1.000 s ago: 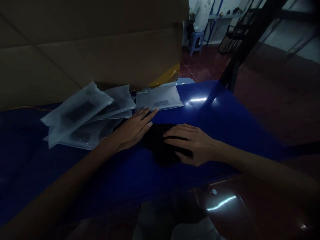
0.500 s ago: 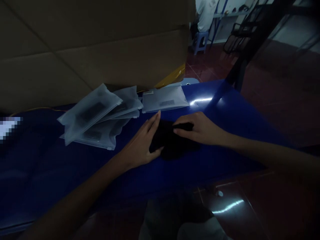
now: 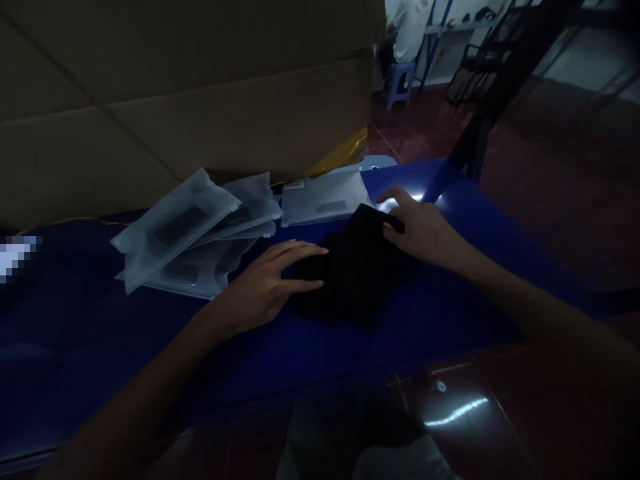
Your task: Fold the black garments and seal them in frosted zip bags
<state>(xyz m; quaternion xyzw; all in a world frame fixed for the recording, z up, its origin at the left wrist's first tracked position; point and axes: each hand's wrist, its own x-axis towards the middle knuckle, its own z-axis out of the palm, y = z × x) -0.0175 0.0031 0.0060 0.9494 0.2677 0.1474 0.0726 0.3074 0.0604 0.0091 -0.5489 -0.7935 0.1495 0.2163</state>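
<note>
A piece of black cloth (image 3: 353,273) lies bunched on the blue table surface (image 3: 480,280); its folds are hard to make out in the dim light. My left hand (image 3: 273,283) rests at the cloth's left side, thumb and fingers apart, fingertips touching it. At the upper right, my right hand (image 3: 420,227) pinches a raised edge of the cloth, the index finger arching away above it. Just behind the cloth lies a frosted zip bag (image 3: 325,200) with a printed label. Several more frosted zip bags (image 3: 175,223) with dark contents are piled left of it.
A large cardboard box (image 3: 225,113) with yellow tape stands along the back of the table. A dark metal post (image 3: 480,140) rises at the right edge. Farther off, a person (image 3: 410,30) sits on a blue stool (image 3: 400,85). Red tiled floor (image 3: 500,387) shows below.
My right hand has moved up and to the right, spreading and lifting the cloth's edge. My left hand has slid left and slightly down, its fingers lying lower on the cloth.
</note>
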